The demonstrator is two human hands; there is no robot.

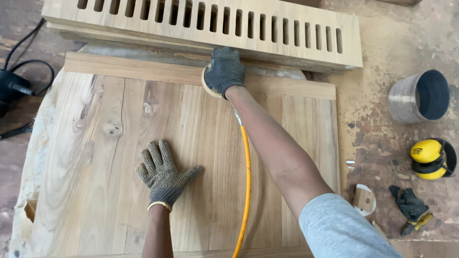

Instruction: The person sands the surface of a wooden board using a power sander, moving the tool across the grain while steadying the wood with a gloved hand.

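Observation:
A large light wooden panel (105,181) with a raised frame lies flat under me. My left hand (161,175), in a grey dotted work glove, rests flat on the panel with its fingers spread. My right hand (224,70), in a dark glove, grips a round sander (207,86) pressed on the panel's far frame rail. Most of the sander is hidden under the glove. A yellow air hose (246,181) runs from the sander back along my right arm toward me.
A slotted wooden board (287,45) lies just beyond the panel. At the right on the dusty bench are a sanding drum sleeve (420,95), yellow ear muffs (431,158), a spare dark glove (411,206) and a small wood block (364,199). A black cable (24,67) lies far left.

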